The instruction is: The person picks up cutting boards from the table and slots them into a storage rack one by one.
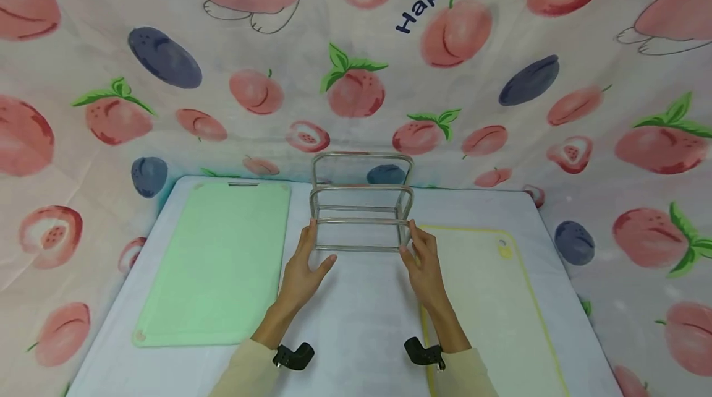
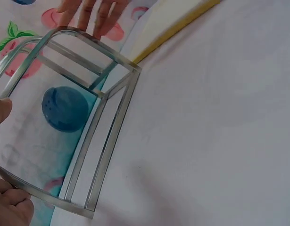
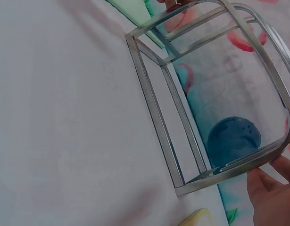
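Observation:
A silver metal rack [image 1: 361, 187] with rounded arches and a rectangular base frame stands between the hands at the table's far side. My left hand [image 1: 297, 281] holds its left side, the fingers reaching forward along the frame and the thumb spread inward. In the left wrist view, fingertips [image 2: 12, 202] bend against the side bar. On the opposite side my right hand [image 1: 425, 267] grips the frame near its front corner, thumb low by the base bar. The right wrist view has those fingers [image 3: 277, 188] at the curved bar, partly cut off by the frame edge.
A green cutting board [image 1: 222, 261] lies flat on the left of the white-covered table [image 1: 361, 323]. On the right lies a whitish board [image 1: 495, 310] with a yellow rim, partly under the right forearm. Fruit-print cloth [image 1: 300, 88] hangs behind the table and at its sides.

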Available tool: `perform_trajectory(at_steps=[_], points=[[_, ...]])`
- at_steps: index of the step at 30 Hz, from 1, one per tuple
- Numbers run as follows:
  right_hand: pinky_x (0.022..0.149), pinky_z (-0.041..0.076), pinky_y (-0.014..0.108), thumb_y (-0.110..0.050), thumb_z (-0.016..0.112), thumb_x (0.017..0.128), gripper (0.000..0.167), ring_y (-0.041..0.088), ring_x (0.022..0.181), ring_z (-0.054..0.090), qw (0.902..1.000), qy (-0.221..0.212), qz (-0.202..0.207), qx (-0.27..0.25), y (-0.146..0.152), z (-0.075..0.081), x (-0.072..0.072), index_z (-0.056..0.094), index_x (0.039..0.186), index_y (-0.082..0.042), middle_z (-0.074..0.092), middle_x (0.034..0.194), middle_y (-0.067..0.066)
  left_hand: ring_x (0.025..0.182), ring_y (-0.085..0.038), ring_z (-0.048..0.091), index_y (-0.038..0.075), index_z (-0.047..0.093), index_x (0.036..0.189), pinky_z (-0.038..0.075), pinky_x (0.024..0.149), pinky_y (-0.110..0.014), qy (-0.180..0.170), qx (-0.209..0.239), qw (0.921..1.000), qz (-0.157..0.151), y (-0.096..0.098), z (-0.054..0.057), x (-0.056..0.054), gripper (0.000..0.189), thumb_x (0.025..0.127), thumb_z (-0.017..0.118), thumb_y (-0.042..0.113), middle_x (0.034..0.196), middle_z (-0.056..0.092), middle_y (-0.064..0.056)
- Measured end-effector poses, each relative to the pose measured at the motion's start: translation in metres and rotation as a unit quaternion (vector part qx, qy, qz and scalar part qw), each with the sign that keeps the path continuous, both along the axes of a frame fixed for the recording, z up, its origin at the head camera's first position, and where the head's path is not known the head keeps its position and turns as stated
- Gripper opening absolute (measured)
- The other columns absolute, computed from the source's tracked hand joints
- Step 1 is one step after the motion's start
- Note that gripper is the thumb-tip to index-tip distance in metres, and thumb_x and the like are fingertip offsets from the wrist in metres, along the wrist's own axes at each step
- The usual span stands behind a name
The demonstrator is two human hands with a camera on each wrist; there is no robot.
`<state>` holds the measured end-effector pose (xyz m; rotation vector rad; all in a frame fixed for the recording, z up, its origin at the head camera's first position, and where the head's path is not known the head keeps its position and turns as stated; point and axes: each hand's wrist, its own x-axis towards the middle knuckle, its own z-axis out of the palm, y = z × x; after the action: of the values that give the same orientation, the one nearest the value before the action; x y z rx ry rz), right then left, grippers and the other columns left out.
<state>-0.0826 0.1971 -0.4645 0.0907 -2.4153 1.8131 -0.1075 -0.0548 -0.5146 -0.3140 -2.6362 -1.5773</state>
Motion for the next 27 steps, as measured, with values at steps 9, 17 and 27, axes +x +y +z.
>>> perform_trajectory(at_steps=[9, 17, 27], points=[[0.11, 0.021, 0.056, -0.006, 0.053, 0.098, 0.058, 0.04, 0.132, 0.029, 1.0, 0.002, 0.002, 0.007, 0.001, -0.001, 0.006, 0.026, 0.149, -0.002, 0.03, 0.136, 0.029, 0.14, -0.033, 0.023, 0.024, 0.013, 0.155, 0.034, 0.102, -0.059, 0.012, 0.005, 0.9998, 0.015, 0.002, 0.001, 0.008, 0.084, 0.091, 0.067, 0.029, 0.158, 0.018, -0.006], [0.11, 0.023, 0.053, -0.004, 0.054, 0.097, 0.057, 0.04, 0.131, 0.031, 0.9999, 0.008, -0.007, 0.004, -0.002, -0.001, 0.011, 0.028, 0.148, -0.001, 0.031, 0.135, 0.029, 0.141, -0.03, 0.021, 0.022, 0.014, 0.155, 0.032, 0.104, -0.058, 0.017, 0.018, 0.9996, 0.012, 0.0, 0.002, 0.015, 0.084, 0.091, 0.068, 0.026, 0.157, 0.018, -0.007], [0.112, 0.023, 0.05, -0.005, 0.054, 0.097, 0.058, 0.034, 0.133, 0.029, 1.0, 0.002, -0.007, -0.001, -0.007, -0.001, 0.016, 0.026, 0.149, -0.002, 0.029, 0.137, 0.027, 0.14, -0.031, 0.023, 0.021, 0.017, 0.154, 0.033, 0.103, -0.059, 0.016, 0.021, 0.9994, 0.025, -0.001, 0.003, 0.019, 0.083, 0.09, 0.069, 0.024, 0.156, 0.022, -0.009]])
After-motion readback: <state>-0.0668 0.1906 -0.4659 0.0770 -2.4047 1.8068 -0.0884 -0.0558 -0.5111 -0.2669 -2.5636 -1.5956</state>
